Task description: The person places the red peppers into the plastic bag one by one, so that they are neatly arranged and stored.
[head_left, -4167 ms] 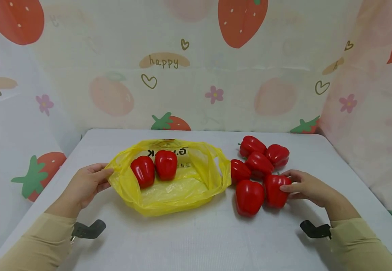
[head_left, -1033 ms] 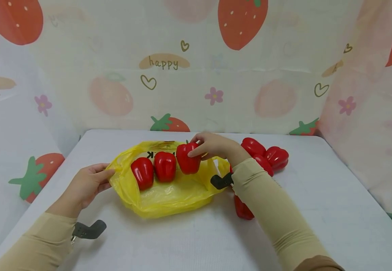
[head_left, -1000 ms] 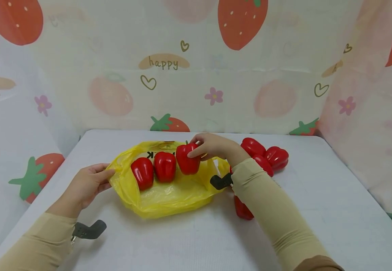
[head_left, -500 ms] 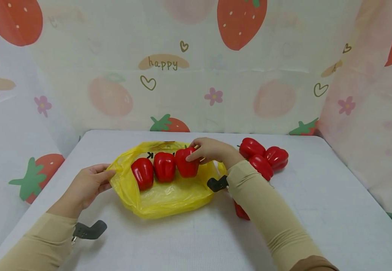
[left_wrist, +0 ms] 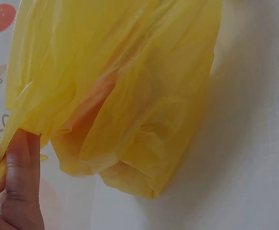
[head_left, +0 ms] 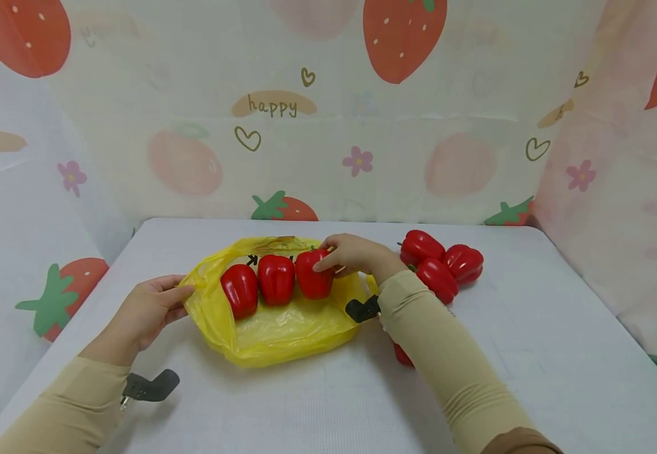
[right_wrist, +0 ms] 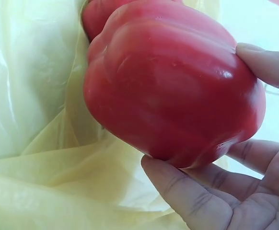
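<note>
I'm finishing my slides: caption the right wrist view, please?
Right grip holding a red bell pepper, second pepper partly hidden behind, yellow plastic bag as backdrop.

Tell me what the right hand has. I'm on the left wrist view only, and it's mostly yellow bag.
Observer: The right hand is holding a red pepper at the open mouth of the yellow bag.
Operator: Any others in there?
Observer: Yes, two more red peppers sit side by side in the bag.
Operator: And outside it?
Observer: At least three peppers lie clustered on the table to the bag's right; the right sleeve may hide more.
</note>
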`<state>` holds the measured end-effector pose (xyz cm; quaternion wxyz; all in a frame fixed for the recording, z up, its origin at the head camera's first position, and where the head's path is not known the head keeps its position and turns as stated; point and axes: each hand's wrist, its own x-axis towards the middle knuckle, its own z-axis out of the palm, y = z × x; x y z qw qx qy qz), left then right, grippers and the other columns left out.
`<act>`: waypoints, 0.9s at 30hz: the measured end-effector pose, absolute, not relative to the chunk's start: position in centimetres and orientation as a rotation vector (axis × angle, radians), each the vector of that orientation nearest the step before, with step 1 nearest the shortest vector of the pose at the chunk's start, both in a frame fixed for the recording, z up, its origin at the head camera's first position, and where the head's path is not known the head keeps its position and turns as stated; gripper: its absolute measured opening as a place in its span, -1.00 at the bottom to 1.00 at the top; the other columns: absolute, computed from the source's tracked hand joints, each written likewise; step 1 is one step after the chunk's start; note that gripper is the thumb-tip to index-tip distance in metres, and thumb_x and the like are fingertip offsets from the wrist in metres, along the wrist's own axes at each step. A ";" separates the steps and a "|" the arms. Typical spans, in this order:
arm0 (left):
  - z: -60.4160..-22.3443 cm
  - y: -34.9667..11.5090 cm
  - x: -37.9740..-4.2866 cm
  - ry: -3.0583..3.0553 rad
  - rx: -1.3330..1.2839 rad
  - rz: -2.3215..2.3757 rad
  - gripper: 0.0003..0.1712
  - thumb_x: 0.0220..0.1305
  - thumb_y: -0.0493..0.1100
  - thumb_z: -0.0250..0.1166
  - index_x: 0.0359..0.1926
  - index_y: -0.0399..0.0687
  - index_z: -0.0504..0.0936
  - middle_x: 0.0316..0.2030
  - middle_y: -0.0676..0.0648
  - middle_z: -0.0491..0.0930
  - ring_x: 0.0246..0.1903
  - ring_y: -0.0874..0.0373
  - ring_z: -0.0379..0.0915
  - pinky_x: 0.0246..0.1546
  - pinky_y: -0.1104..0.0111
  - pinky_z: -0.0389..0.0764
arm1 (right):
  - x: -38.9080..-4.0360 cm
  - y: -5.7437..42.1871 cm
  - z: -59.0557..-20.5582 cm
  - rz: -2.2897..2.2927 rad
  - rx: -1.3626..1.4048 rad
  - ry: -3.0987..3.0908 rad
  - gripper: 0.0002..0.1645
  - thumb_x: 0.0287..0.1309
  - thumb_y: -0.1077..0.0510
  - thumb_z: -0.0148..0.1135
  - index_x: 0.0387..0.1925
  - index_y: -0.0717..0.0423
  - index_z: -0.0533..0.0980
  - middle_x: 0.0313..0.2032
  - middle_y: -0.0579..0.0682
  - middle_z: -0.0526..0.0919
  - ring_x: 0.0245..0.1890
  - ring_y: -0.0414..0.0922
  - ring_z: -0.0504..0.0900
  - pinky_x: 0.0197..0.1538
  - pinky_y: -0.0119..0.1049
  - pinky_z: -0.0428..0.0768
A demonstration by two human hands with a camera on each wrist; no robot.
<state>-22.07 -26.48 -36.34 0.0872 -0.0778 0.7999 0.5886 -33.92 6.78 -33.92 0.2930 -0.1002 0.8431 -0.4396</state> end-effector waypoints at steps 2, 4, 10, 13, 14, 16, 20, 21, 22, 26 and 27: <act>-36.4 -26.5 -22.1 2.377 -0.228 1.757 -0.32 0.26 0.09 0.12 0.26 -0.25 0.28 0.03 -0.15 0.46 -0.24 0.24 0.54 -0.16 0.44 0.56 | -34.0 6.8 -34.1 -1.180 -0.254 2.238 -0.42 -0.04 0.10 0.36 0.04 0.13 0.37 -0.05 0.08 0.46 -0.07 -0.01 0.50 -0.03 -0.17 0.56; -36.4 -26.5 -22.1 2.374 -0.224 1.762 -0.32 0.26 0.08 0.12 0.25 -0.25 0.28 0.02 -0.14 0.46 -0.24 0.24 0.54 -0.16 0.44 0.56 | -34.1 6.8 -34.3 -1.185 -0.244 2.231 -0.42 -0.05 0.11 0.36 0.03 0.13 0.38 -0.04 0.08 0.46 -0.06 -0.01 0.50 -0.02 -0.16 0.55; -36.5 -26.5 -22.1 2.378 -0.225 1.764 -0.32 0.26 0.09 0.12 0.25 -0.25 0.28 0.03 -0.16 0.45 -0.24 0.23 0.54 -0.17 0.44 0.56 | -34.2 6.3 -34.7 -1.177 -0.251 2.223 -0.39 -0.03 0.11 0.35 0.07 0.16 0.35 -0.03 0.08 0.46 -0.06 0.00 0.49 0.00 -0.17 0.54; -36.6 -26.5 -22.1 2.385 -0.222 1.758 -0.32 0.26 0.09 0.12 0.26 -0.25 0.28 0.07 -0.19 0.42 -0.23 0.23 0.53 -0.16 0.44 0.56 | -34.2 6.1 -34.9 -1.172 -0.254 2.219 -0.37 -0.03 0.11 0.34 0.09 0.16 0.34 -0.02 0.08 0.45 -0.06 0.00 0.49 0.00 -0.18 0.54; -36.6 -26.5 -22.1 2.387 -0.221 1.756 -0.32 0.27 0.09 0.12 0.26 -0.25 0.27 0.08 -0.21 0.41 -0.23 0.23 0.53 -0.16 0.44 0.56 | -34.2 6.1 -35.0 -1.170 -0.251 2.219 -0.36 -0.02 0.12 0.34 0.10 0.16 0.34 -0.01 0.07 0.45 -0.05 -0.01 0.48 0.00 -0.18 0.54; -36.6 -26.5 -22.1 2.391 -0.219 1.751 -0.32 0.27 0.09 0.11 0.26 -0.24 0.27 0.10 -0.22 0.39 -0.23 0.22 0.53 -0.16 0.44 0.56 | -34.2 6.0 -35.1 -1.167 -0.243 2.220 -0.34 -0.02 0.12 0.34 0.13 0.15 0.33 0.01 0.07 0.44 -0.03 -0.01 0.47 0.02 -0.18 0.53; -36.7 -26.5 -22.1 2.387 -0.221 1.748 -0.31 0.26 0.09 0.12 0.26 -0.25 0.27 0.10 -0.23 0.39 -0.23 0.22 0.52 -0.17 0.44 0.56 | -34.1 5.9 -35.2 -1.161 -0.213 2.229 -0.28 -0.01 0.13 0.34 0.20 0.15 0.29 0.06 0.06 0.41 0.01 -0.02 0.44 0.04 -0.17 0.51; -36.7 -26.5 -22.1 2.385 -0.221 1.749 -0.31 0.26 0.09 0.12 0.26 -0.26 0.27 0.10 -0.23 0.39 -0.23 0.22 0.52 -0.17 0.44 0.56 | -34.1 5.9 -35.3 -1.167 -0.206 2.227 -0.27 -0.01 0.13 0.33 0.21 0.15 0.28 0.07 0.06 0.40 0.02 -0.02 0.43 0.05 -0.17 0.51; -36.7 -26.5 -22.1 2.384 -0.222 1.750 -0.31 0.26 0.09 0.12 0.26 -0.26 0.27 0.09 -0.23 0.39 -0.23 0.22 0.52 -0.17 0.44 0.57 | -34.1 5.8 -35.3 -1.169 -0.199 2.228 -0.26 0.00 0.14 0.33 0.22 0.15 0.27 0.08 0.06 0.39 0.03 -0.02 0.43 0.05 -0.16 0.51; -36.7 -26.5 -22.1 2.386 -0.213 1.748 -0.32 0.28 0.08 0.11 0.26 -0.27 0.26 0.09 -0.23 0.39 -0.24 0.23 0.53 -0.17 0.44 0.56 | -34.2 5.6 -35.6 -1.189 -0.199 2.219 -0.25 0.04 0.15 0.30 0.25 0.20 0.23 0.11 0.08 0.37 0.05 -0.01 0.41 0.05 -0.15 0.51; -36.6 -26.5 -22.1 2.387 -0.211 1.746 -0.33 0.28 0.07 0.10 0.26 -0.27 0.26 0.08 -0.23 0.39 -0.24 0.24 0.53 -0.17 0.44 0.56 | -34.2 5.5 -35.7 -1.193 -0.198 2.219 -0.25 0.05 0.15 0.29 0.26 0.21 0.22 0.12 0.09 0.36 0.05 0.00 0.41 0.05 -0.15 0.51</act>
